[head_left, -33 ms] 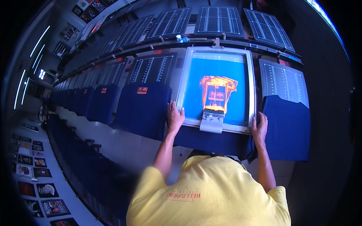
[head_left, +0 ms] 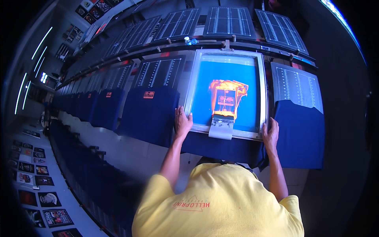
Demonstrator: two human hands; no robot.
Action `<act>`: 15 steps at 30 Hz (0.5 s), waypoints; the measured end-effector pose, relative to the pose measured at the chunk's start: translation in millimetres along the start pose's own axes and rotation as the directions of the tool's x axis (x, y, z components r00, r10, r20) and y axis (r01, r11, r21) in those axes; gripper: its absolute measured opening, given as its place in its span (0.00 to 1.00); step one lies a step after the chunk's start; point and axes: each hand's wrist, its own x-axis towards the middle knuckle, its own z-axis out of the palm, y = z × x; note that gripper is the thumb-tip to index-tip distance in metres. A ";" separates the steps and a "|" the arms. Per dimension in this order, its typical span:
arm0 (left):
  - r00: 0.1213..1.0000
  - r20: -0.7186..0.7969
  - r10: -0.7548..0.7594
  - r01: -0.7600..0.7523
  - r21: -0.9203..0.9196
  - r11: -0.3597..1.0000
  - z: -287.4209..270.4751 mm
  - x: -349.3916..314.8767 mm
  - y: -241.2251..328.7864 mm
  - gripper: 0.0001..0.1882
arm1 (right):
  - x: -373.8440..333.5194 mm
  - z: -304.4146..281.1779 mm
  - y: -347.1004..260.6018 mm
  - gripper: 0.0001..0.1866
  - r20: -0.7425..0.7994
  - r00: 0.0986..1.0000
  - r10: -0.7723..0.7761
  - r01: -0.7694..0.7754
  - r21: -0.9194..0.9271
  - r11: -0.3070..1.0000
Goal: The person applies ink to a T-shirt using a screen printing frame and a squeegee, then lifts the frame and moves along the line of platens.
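A metal-framed printing screen (head_left: 192, 91) with blue mesh lies flat over a navy garment (head_left: 221, 149) on the board in front of me. Orange ink (head_left: 228, 96) covers a design at the mesh's middle. A grey squeegee (head_left: 221, 128) rests on the frame's near rail. My left hand (head_left: 182, 123) grips the frame's near left corner, with the fingers laid over the rail. My right hand (head_left: 271, 132) holds the near right corner the same way. My yellow shirt fills the lower middle of the view.
A long row of boards dressed with navy garments (head_left: 148, 112) runs off to the left, and one more (head_left: 300, 134) is on the right. Gridded dark boards (head_left: 160, 73) stand behind. A small bottle (head_left: 187, 40) sits on the rail. Printed pictures (head_left: 27, 173) lie on the floor at left.
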 end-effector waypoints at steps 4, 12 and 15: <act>0.996 0.070 -0.051 0.052 -0.013 0.999 4.4 8.0 0.9 0.33 | 3.4 19.3 3.0 0.28 0.054 0.992 0.112 -0.111 -0.036 0.993; 1.000 -0.001 0.006 -0.006 -0.067 0.998 14.2 25.3 -8.8 0.31 | 22.1 43.1 -2.8 0.27 -0.034 0.988 0.149 -0.151 -0.063 0.987; 0.997 0.069 -0.019 0.027 -0.115 0.993 14.9 30.9 -1.0 0.34 | 25.0 47.2 -0.6 0.27 -0.071 0.987 0.142 -0.148 -0.094 0.984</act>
